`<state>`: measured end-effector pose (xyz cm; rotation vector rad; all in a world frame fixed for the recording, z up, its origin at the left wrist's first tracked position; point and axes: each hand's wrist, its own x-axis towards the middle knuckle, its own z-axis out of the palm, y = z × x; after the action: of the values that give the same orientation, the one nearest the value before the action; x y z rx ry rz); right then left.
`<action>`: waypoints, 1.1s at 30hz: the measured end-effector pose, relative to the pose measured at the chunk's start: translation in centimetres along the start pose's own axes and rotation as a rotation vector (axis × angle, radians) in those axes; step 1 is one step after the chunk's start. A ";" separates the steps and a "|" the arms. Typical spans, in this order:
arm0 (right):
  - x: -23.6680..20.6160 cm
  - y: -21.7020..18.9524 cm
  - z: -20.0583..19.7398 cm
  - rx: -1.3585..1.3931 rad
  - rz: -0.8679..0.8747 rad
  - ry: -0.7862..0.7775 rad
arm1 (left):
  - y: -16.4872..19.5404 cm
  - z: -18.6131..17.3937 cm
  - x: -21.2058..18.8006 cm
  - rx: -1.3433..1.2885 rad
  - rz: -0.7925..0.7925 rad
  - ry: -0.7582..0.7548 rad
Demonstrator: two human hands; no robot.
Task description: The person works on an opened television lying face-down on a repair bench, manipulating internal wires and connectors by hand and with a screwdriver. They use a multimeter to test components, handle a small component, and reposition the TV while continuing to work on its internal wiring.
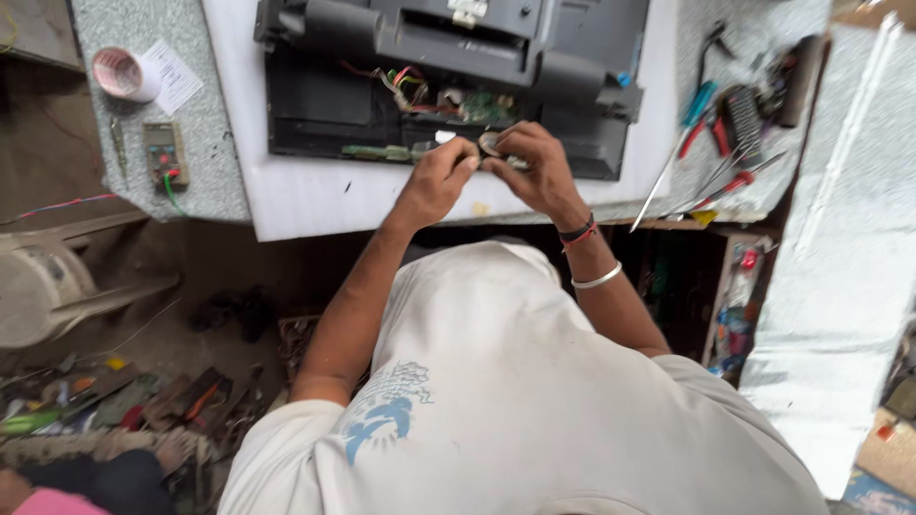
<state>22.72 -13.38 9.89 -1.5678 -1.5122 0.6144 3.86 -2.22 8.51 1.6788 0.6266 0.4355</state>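
My left hand (437, 181) and my right hand (536, 172) meet over the near edge of an opened black electronic device (324, 105). Between the fingertips of both sits a small round greyish part (489, 144); what it is stays unclear. My right wrist carries a dark band and a silver bangle. Inside the device, coloured wires (401, 78) and green circuit boards (487, 107) lie bare just beyond my fingers. The device lies on a white foam sheet (305, 195) on a speckled grey bench (205, 124).
Pliers, screwdrivers and a brush (730, 129) lie at the bench's right end. A tape roll (122, 74), a paper slip and a small meter (164, 153) sit at the left. A plastic chair (48, 277) and scattered tools (143, 401) are on the floor at the left.
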 end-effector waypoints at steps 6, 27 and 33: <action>-1.4 -1.7 5.3 -0.082 0.107 0.156 | -3.2 -2.3 -0.9 0.169 -0.034 0.090; -6.5 4.0 11.7 0.855 0.608 0.523 | -10.8 -7.8 -2.3 0.483 -0.635 -0.114; -4.9 4.2 12.2 0.837 0.656 0.451 | -10.8 -4.5 -3.6 0.339 -0.566 -0.036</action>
<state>14.22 -14.87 -0.91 -1.3526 -0.2819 1.0038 -3.42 0.39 -0.92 1.7227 1.1529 -0.1152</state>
